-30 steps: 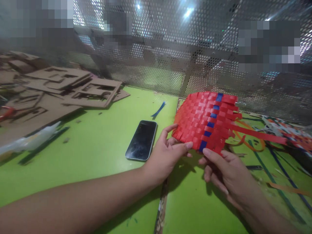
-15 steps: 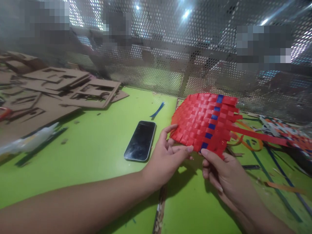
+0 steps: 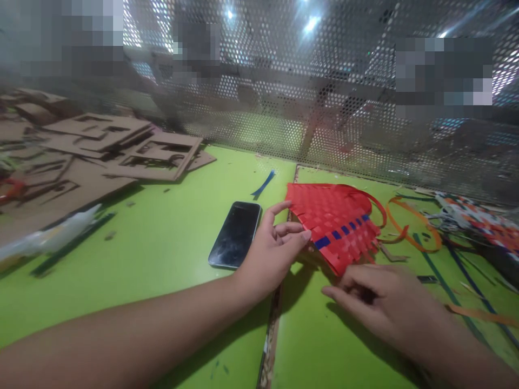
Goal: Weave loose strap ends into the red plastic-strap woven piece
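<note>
A red woven piece (image 3: 332, 208) with one row of blue squares hangs tilted over the green table, its far side low. My left hand (image 3: 275, 243) grips its left edge, thumb on the near side and fingers behind. Just below the near corner, my right hand (image 3: 377, 297) has its thumb stretched out and apart from the curled fingers, with nothing visible between them. Whether its fingertips touch the weave is unclear. A long red strip (image 3: 377, 208) curves round at the weave's right side.
A phone (image 3: 235, 235) lies left of my left hand, near a short blue strip (image 3: 263, 185). Cut cardboard (image 3: 162, 156) is piled at the left. Orange strips (image 3: 436, 237) and a multicoloured woven piece (image 3: 478, 216) are at the right. Perforated metal (image 3: 263, 108) stands behind.
The red weave has tipped down and flattened towards the table. My right hand has let go of its near edge and moved slightly down. The red strip has swung into a curve.
</note>
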The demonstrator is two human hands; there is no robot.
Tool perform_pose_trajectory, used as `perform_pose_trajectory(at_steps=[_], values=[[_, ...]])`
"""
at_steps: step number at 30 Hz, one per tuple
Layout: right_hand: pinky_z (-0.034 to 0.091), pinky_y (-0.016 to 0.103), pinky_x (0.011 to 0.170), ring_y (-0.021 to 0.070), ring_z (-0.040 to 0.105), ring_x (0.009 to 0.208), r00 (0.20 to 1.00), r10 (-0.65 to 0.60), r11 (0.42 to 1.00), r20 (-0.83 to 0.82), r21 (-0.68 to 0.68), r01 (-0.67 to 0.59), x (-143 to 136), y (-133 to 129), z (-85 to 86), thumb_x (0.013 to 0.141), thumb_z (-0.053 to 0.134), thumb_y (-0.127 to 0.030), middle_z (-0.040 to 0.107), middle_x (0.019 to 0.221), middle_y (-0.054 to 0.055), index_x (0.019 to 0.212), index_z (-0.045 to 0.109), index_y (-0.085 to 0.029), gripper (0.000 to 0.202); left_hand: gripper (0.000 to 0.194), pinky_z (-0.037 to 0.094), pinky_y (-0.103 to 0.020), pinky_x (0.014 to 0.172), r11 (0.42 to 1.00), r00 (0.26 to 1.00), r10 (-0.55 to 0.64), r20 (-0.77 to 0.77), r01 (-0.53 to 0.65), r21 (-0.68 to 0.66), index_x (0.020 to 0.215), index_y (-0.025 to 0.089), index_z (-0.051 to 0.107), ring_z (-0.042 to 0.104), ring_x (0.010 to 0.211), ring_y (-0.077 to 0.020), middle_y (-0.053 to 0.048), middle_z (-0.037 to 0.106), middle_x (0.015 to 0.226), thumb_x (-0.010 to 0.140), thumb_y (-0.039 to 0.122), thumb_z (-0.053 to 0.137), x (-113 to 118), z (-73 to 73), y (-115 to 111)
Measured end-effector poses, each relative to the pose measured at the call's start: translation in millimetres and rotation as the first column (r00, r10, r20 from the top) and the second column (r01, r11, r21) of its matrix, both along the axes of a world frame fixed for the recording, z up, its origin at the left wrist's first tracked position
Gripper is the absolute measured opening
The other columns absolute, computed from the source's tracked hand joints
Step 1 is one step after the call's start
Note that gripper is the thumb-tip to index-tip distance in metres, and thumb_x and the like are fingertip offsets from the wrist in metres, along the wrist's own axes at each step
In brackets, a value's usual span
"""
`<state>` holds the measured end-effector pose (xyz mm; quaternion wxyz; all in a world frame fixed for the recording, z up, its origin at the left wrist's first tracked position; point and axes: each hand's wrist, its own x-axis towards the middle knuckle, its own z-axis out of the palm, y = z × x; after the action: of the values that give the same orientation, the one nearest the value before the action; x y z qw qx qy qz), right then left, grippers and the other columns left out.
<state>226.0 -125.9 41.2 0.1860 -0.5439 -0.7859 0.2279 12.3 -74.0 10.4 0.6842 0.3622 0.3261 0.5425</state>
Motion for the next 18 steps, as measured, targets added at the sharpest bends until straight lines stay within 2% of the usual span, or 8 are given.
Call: perform_pose_trajectory(at_steps=[2,4,7,10,12,14,16,18], values=[[0.041,0.029,0.054,0.0143,0.054,0.05,0.993,0.051,0.947,0.109,0.311,-0.083,2.9,-1.3,1.0,0.102,0.067,-0.047,0.061,0.056,-0.001,0.067,0.062,-0.024,0.043,0.074,0.06,-0.032,0.084,1.0,1.0,-0.002,0.01,0.002,-0.014,0.149,0.023,0.044,0.075,0.085,-0.0157,-0.002,0.075,0.099,0.088,0.018,0.086,-0.2,-0.8,0.3],[0.043,0.029,0.056,0.0144,0.054,0.051,0.986,0.036,0.896,0.163,0.432,-0.104,4.3,-0.8,0.1,0.105,0.065,-0.047,0.06,0.059,-0.002,0.073,0.062,-0.025,0.039,0.074,0.061,-0.033,0.084,1.0,1.0,-0.004,0.019,0.005,-0.029,0.147,0.023,0.045,0.076,0.085,-0.017,-0.004,0.077,0.099,0.086,0.018,0.088,-0.4,-2.0,0.8],[0.053,0.032,0.068,0.019,0.067,0.069,0.979,0.059,0.847,0.196,0.509,-0.152,4.3,3.1,-3.7,0.106,0.066,-0.041,0.073,0.081,0.004,0.102,0.071,-0.023,0.02,0.072,0.061,-0.034,0.083,0.999,1.0,-0.007,0.011,0.007,-0.045,0.143,0.022,0.046,0.077,0.086,-0.0184,-0.005,0.078,0.098,0.085,0.017,0.089,-0.3,-3.9,1.8],[0.056,0.043,0.094,0.0289,0.074,0.103,0.948,0.122,0.762,0.294,0.584,-0.279,4.3,8.9,-8.7,0.105,0.067,-0.031,0.079,0.115,0.014,0.132,0.069,-0.017,0.03,0.068,0.061,-0.035,0.084,0.998,1.0,-0.005,-0.022,0.004,-0.064,0.14,0.021,0.045,0.077,0.084,-0.0177,-0.004,0.078,0.096,0.086,0.013,0.086,0.5,-5.0,3.1],[0.053,0.053,0.104,0.0348,0.071,0.116,0.916,0.121,0.734,0.384,0.586,-0.342,5.3,12.3,-12.1,0.104,0.068,-0.027,0.077,0.127,0.017,0.138,0.068,-0.015,0.036,0.062,0.061,-0.035,0.084,0.997,0.998,-0.009,-0.059,0.004,-0.081,0.137,0.021,0.046,0.076,0.082,-0.0167,-0.003,0.078,0.094,0.088,0.011,0.083,0.9,-5.9,4.7],[0.05,0.058,0.109,0.0367,0.068,0.124,0.894,0.117,0.739,0.433,0.563,-0.37,7.4,14.8,-15.6,0.105,0.065,-0.025,0.075,0.136,0.017,0.142,0.066,-0.015,0.038,0.051,0.061,-0.034,0.083,0.995,0.994,-0.027,-0.106,0.017,-0.093,0.129,0.021,0.049,0.075,0.079,-0.0158,-0.003,0.076,0.092,0.09,0.01,0.08,0.6,-7.9,7.0],[0.049,0.056,0.111,0.0343,0.067,0.128,0.878,0.147,0.746,0.455,0.533,-0.4,10.1,16.3,-18.8,0.108,0.06,-0.024,0.074,0.14,0.016,0.144,0.065,-0.014,0.038,0.036,0.06,-0.035,0.081,0.995,0.981,-0.066,-0.185,0.052,-0.08,0.117,0.02,0.055,0.073,0.076,-0.0162,-0.003,0.075,0.089,0.091,0.011,0.077,-1.1,-10.9,9.9],[0.051,0.054,0.109,0.0315,0.069,0.127,0.864,0.172,0.743,0.473,0.513,-0.429,12.2,17.3,-21.1,0.11,0.056,-0.024,0.076,0.14,0.014,0.142,0.067,-0.014,0.035,0.023,0.059,-0.035,0.08,0.993,0.939,-0.106,-0.328,0.114,0.004,0.106,0.019,0.062,0.072,0.078,-0.0184,-0.005,0.075,0.089,0.089,0.012,0.077,-4.3,-13.8,12.3]])
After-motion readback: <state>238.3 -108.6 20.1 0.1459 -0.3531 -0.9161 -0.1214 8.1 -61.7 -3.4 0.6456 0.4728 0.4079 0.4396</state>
